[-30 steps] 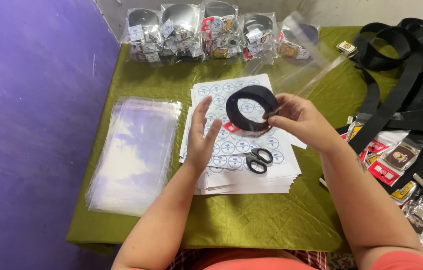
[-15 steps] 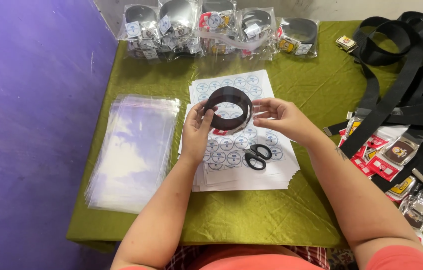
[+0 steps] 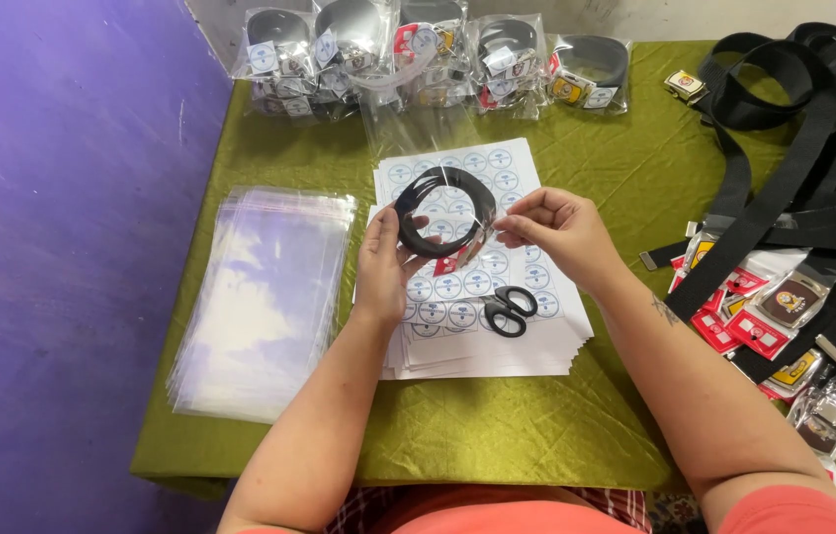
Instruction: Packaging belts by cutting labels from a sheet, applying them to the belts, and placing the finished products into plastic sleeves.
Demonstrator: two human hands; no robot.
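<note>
The left hand [image 3: 385, 265] is raised over the middle of the table, fingers curled and closed against the left side of a coiled black belt [image 3: 442, 213]. The thumb lies on the near side of the coil, the fingertips on its outer edge. The right hand [image 3: 553, 229] meets it from the other side: thumb and forefinger are pressed together in a pinch at the coil's right edge, where the mouth of a clear plastic sleeve [image 3: 418, 119] appears to sit; whether the pinch takes the belt, the film, or both cannot be told. The coil is held upright on edge, clear of the surface, with the sleeve trailing away from it toward the far side of the table.

Directly beneath the hands lies a stack of sticker sheets [image 3: 482, 326] printed with rows of round labels. Black-handled scissors [image 3: 507, 309] rest on the stack, just near of the hands and untouched. To the left, well apart, lies a pile of empty clear bags [image 3: 264, 297]. Along the far edge stands a row of bagged belts [image 3: 418, 49], already packed. On the right, loose black belts [image 3: 784, 129] are heaped, with buckles and red cards [image 3: 774, 316] spread below them. Nothing lies between the two hands and the coil.

The table carries an olive-green cloth [image 3: 497, 435], creased near the front. A purple wall [image 3: 52, 247] runs along the left side.
</note>
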